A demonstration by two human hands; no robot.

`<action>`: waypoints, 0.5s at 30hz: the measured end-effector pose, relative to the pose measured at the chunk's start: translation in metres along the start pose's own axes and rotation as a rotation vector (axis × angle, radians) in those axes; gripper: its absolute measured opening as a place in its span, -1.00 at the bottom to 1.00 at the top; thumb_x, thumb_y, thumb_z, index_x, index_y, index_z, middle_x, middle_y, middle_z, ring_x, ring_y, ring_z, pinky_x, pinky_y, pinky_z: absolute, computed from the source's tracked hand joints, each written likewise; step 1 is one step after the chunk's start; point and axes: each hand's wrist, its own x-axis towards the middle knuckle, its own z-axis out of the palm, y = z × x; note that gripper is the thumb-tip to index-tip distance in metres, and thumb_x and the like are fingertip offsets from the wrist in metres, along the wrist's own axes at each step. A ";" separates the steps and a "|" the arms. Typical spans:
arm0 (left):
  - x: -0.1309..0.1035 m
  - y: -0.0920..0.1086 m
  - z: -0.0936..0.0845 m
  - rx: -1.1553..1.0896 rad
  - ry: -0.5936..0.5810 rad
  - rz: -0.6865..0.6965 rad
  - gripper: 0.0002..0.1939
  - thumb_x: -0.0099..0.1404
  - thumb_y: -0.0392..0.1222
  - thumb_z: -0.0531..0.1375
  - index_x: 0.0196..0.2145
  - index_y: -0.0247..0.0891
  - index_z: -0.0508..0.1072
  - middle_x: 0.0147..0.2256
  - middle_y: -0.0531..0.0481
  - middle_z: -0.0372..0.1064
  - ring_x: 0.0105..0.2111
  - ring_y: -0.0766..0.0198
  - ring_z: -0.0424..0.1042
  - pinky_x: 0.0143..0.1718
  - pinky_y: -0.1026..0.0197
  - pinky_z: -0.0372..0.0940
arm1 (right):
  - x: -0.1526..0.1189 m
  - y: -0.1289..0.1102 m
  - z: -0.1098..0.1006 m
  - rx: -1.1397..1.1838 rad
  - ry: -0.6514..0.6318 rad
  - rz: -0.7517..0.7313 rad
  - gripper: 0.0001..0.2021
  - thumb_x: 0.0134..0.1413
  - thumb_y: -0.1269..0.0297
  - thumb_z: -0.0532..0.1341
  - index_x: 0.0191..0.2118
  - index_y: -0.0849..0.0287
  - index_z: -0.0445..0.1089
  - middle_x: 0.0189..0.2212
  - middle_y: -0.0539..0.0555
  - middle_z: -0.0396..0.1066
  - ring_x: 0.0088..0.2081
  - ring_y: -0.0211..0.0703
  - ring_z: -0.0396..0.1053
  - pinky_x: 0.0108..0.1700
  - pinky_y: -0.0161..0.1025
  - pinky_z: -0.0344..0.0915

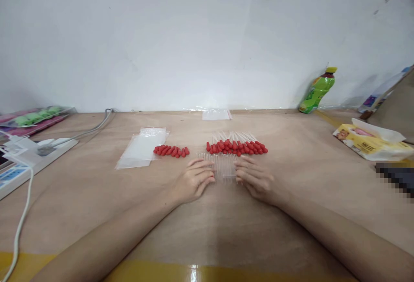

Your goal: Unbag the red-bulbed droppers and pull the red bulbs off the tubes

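Observation:
A row of thin clear tubes [223, 167] lies side by side on the table, between my two hands. My left hand [196, 179] rests at the row's left side, its fingers stretched out with the tips over the nearest tubes. From the right, my right hand [255, 178] mirrors it, fingers extended and slightly bent, tips at the row's edge. Just beyond lies a pile of red rubber bulbs [237, 146], with pale slim tubes [239, 136] pointing away behind them. A smaller group of red rubber bulbs [170, 151] lies to the left.
Flat clear zip bags [139, 148] lie at the left, another bag [216, 114] by the wall [207, 40]. A power strip [42, 161] and cables occupy the far left. At right stand a green bottle [318, 90], a yellow tissue pack [371, 142] and a dark pixelated object [396, 177].

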 end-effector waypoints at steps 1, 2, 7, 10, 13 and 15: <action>-0.001 -0.006 -0.003 0.032 0.033 -0.051 -0.88 0.27 -0.26 0.08 -0.31 -0.26 0.42 -0.30 -0.03 0.46 -0.18 0.21 0.38 -0.09 0.09 0.22 | 0.000 0.003 -0.003 -0.022 0.018 0.054 -0.86 0.10 0.45 0.08 -0.25 0.20 0.36 -0.33 0.08 0.46 -0.13 -0.16 0.35 -0.01 -0.10 0.25; -0.002 -0.012 -0.007 0.071 0.069 -0.119 -0.86 0.27 -0.23 0.08 -0.31 -0.26 0.43 -0.32 -0.04 0.44 -0.24 0.22 0.38 -0.17 0.12 0.25 | 0.000 0.006 -0.007 -0.056 0.032 0.110 -0.87 0.10 0.43 0.09 -0.27 0.19 0.37 -0.37 0.07 0.45 -0.20 -0.17 0.36 -0.10 -0.13 0.28; 0.003 -0.043 -0.032 0.169 0.080 -0.484 -0.77 0.30 -0.23 -0.01 -0.21 -0.25 0.42 -0.34 -0.05 0.23 -0.39 0.31 0.32 -0.36 0.23 0.28 | 0.001 0.010 -0.013 -0.227 0.003 0.273 -0.83 0.08 0.38 0.11 -0.22 0.16 0.39 -0.44 0.04 0.45 -0.43 -0.23 0.30 -0.33 -0.22 0.14; 0.006 -0.054 -0.041 0.181 0.030 -0.598 -0.74 0.27 -0.31 -0.04 -0.15 -0.25 0.37 -0.32 -0.05 0.18 -0.33 0.29 0.33 -0.28 0.20 0.29 | 0.001 0.009 -0.013 -0.231 -0.005 0.327 -0.82 0.05 0.41 0.07 -0.23 0.18 0.37 -0.49 0.02 0.44 -0.47 -0.25 0.30 -0.32 -0.24 0.08; 0.004 -0.061 -0.041 0.191 0.031 -0.674 -0.72 0.22 -0.32 -0.01 -0.11 -0.25 0.29 -0.28 -0.06 0.21 -0.31 0.26 0.33 -0.29 0.19 0.29 | 0.000 0.008 -0.013 -0.247 0.003 0.389 -0.89 0.00 0.40 0.06 -0.36 0.20 0.32 -0.62 -0.03 0.35 -0.54 -0.28 0.27 -0.32 -0.25 0.05; 0.001 -0.065 -0.038 0.190 0.035 -0.680 -0.79 0.21 -0.29 0.01 -0.17 -0.24 0.29 -0.27 -0.05 0.24 -0.33 0.26 0.33 -0.32 0.20 0.29 | 0.000 0.007 -0.013 -0.274 0.003 0.407 -0.92 -0.04 0.41 0.06 -0.45 0.19 0.28 -0.64 -0.05 0.31 -0.56 -0.29 0.26 -0.32 -0.26 0.04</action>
